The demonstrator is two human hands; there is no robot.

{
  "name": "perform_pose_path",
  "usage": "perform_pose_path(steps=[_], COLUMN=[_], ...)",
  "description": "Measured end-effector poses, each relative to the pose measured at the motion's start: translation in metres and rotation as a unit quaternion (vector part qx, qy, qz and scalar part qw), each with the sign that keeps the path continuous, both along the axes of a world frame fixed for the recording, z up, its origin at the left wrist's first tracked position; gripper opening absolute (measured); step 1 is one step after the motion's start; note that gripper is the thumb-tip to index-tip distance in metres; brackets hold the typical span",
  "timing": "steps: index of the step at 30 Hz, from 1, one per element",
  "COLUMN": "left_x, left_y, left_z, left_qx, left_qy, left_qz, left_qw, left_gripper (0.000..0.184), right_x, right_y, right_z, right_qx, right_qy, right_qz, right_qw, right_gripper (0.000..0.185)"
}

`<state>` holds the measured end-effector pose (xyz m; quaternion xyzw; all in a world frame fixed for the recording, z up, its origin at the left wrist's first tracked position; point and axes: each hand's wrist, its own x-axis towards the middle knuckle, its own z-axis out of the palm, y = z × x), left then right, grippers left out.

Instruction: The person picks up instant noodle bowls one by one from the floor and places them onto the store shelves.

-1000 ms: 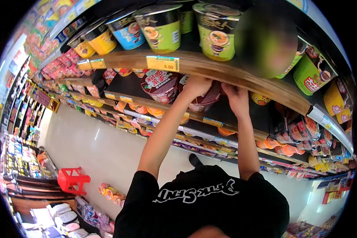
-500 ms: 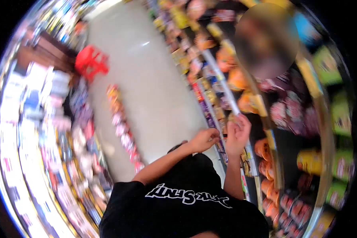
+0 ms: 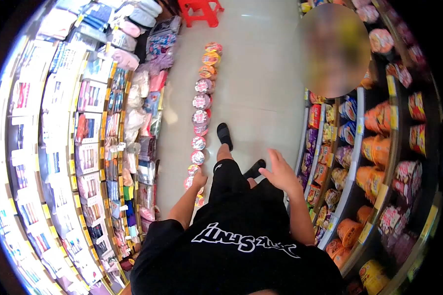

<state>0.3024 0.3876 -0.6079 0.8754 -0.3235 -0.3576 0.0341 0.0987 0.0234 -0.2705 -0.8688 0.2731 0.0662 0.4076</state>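
My right hand (image 3: 281, 173) is held out in front of my body, fingers stretched and thumb apart, with nothing in it. Hanging lower on the other side, my left hand (image 3: 200, 180) appears over the near part of a row of instant noodle cups (image 3: 200, 118) standing on the floor. Its fingers show only in part, seem loose, and no object is visible in them. I cannot tell whether it touches a cup. The cups have round lids in orange, pink, purple and white.
Shelves of instant noodle tubs (image 3: 374, 152) line the right side. On the left, racks hold packaged textiles (image 3: 91, 128). A red plastic stool (image 3: 201, 12) stands at the far end of the tiled floor (image 3: 261, 64). A blurred circle covers part of the upper right.
My hands were close together by the right-hand shelf and are now apart, the left over the cup row. My view has turned toward the aisle and is sharper.
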Motion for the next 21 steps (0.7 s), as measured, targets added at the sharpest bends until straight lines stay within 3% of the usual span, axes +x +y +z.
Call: perform_pose_path(steps=[2,3,5,7,8,9,12,15,18,21], left_x=[0.001,0.011,0.018,0.038,0.051,0.066,0.108,0.153,0.217,0.265], left_y=[0.001,0.015,0.022,-0.013,-0.021,-0.027,-0.041,-0.043,-0.075,-0.083], left_z=[0.051,0.026,-0.011,0.038,0.032,0.021,-0.023,-0.098,-0.127,-0.200], left_qx=[-0.019,-0.001,0.051,0.008,0.006,0.002,-0.019,-0.013,-0.004,-0.066], left_qy=[0.025,0.060,0.039,0.125,0.126,0.127,0.178,0.204,0.190,0.149], left_qz=[0.031,-0.013,0.114,0.219,0.193,0.166,0.242,0.268,0.265,0.268], left_qw=[0.999,0.998,0.991,0.968,0.973,0.978,0.954,0.941,0.945,0.950], left_gripper=[0.026,0.028,0.030,0.030,0.031,0.033,0.038,0.040,0.040,0.038], right_x=[0.031,0.047,0.080,0.118,0.138,0.161,0.220,0.281,0.340,0.376], right_y=[-0.003,-0.004,-0.003,0.000,0.003,0.006,0.022,0.036,0.046,0.056], right_z=[-0.009,-0.016,-0.036,-0.069,-0.088,-0.111,-0.205,-0.305,-0.408,-0.510], right_qx=[0.018,0.027,0.049,0.074,0.078,0.089,0.107,0.163,0.201,0.219], right_qy=[-0.004,-0.005,0.009,0.051,0.060,0.074,0.092,0.094,0.155,0.223], right_qz=[0.015,0.020,0.014,0.010,0.006,0.012,0.011,0.012,0.012,-0.014], right_qw=[1.000,0.999,0.999,0.996,0.995,0.993,0.990,0.982,0.967,0.950], right_gripper=[0.067,0.067,0.064,0.063,0.061,0.061,0.053,0.049,0.045,0.046])
